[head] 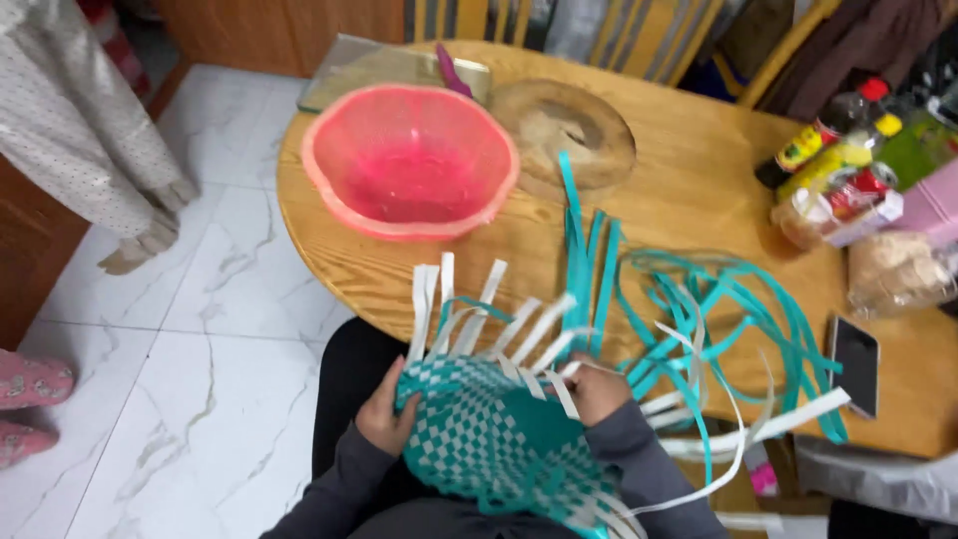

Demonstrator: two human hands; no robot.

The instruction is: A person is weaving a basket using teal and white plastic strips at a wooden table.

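While both hands grip it from opposite sides, the half-woven teal-and-white checkered strip basket (494, 439) sits over the person's lap, just off the near edge of the round wooden tabletop (689, 190). The left hand (382, 414) curls its fingers (404, 401) around the basket's left rim, closed on the weave, thumb side toward the body. The right hand (599, 391) is closed on the right rim, its fingers (577, 377) tucked among the loose strips, so the woven body lies between the two palms. White plastic strip ends (479, 304) fan upward from the top rim past the tabletop's near edge, with a few teal strip ends (584, 260) rising between them.

Toward the far left edge of the tabletop stands a round pink plastic mesh bowl (411, 160); nothing can be seen inside it. Beside it, further in, lies a round wooden board (564, 130). A loose tangle of teal and white plastic strips (733, 309) lies on the near right part of the tabletop, just beside the right hand. A dark phone (854, 364) lies flat near the right edge, and a cluster of bottles and food packets (848, 180) crowds the far right corner.
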